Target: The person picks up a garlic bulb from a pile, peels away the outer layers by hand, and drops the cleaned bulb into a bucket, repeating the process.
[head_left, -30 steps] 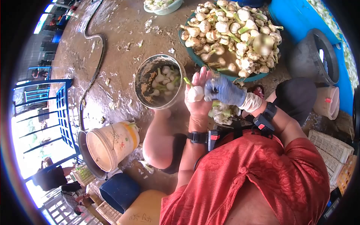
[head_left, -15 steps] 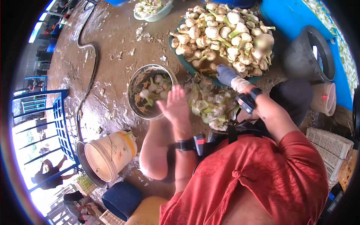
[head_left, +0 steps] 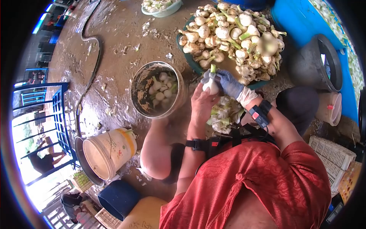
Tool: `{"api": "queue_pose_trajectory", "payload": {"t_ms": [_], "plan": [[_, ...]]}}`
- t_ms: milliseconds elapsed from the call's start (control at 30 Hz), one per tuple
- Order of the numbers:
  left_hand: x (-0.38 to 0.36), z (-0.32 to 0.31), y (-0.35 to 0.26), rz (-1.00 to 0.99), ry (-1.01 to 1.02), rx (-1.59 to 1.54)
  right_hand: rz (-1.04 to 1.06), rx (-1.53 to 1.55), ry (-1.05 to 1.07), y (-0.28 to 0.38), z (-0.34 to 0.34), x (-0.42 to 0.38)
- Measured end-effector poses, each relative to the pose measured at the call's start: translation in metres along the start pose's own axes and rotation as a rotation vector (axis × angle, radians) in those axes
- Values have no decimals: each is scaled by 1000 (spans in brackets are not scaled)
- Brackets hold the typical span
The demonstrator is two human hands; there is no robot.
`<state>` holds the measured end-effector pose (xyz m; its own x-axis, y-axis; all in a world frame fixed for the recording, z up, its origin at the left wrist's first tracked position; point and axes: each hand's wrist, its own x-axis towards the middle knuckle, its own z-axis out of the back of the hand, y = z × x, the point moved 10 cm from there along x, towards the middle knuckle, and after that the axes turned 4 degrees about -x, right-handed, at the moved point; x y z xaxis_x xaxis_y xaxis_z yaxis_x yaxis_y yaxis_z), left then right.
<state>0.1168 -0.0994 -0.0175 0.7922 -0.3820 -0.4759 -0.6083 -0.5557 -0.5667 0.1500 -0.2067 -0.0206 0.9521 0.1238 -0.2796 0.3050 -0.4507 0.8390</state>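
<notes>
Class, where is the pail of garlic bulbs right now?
In the head view, the pail is left of centre, just left of the person's left hand and below-left of the heaped basin.

The lower side of the garlic bulb point(head_left: 211, 88) is partly covered by the left hand point(head_left: 203, 101), and the fingertips of the gloved right hand point(head_left: 225, 81) are partly hidden near the stem point(head_left: 212, 68), so their exact grip cannot be told. On the garlic heap point(head_left: 228, 32) one round patch point(head_left: 267, 45) is blurred; the pale bowl point(head_left: 166, 10) is cut by the top edge, the yellow container point(head_left: 150, 210) by the bottom. At far left, a person point(head_left: 42, 162) is too small and dark for details.
</notes>
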Motion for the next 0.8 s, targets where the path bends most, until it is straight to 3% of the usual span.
{"api": "queue_pose_trajectory", "payload": {"t_ms": [33,100,167,233,300,367,467,533,667,733,800], "plan": [[1,-10,-6,-56,108,-48,-18,1,6,3,-13,-7],[0,2,-15,-153,37,20,41,86,-44,1,-14,-8],[-5,7,-24,-245,-28,88,336,-465,-96,2,5,3],[-20,-2,-43,-455,-99,486,259,-399,-176,12,-9,-6],[-25,-3,-45,-511,-132,553,-24,-541,-242,5,-16,-16],[-25,5,-45,-568,-145,633,-24,-505,-259,-4,-13,-16],[-26,7,-45,-522,-144,561,-5,-449,-253,-9,-11,-16],[-27,6,-45,-507,-124,507,176,-537,-186,6,-19,-20],[-24,14,-40,-424,-100,320,79,-304,-204,-8,-5,-26],[-22,15,-42,-393,-72,257,380,-758,-100,18,-19,-33],[-14,20,-5,58,-13,-195,425,-866,-96,26,-21,-38]]}}
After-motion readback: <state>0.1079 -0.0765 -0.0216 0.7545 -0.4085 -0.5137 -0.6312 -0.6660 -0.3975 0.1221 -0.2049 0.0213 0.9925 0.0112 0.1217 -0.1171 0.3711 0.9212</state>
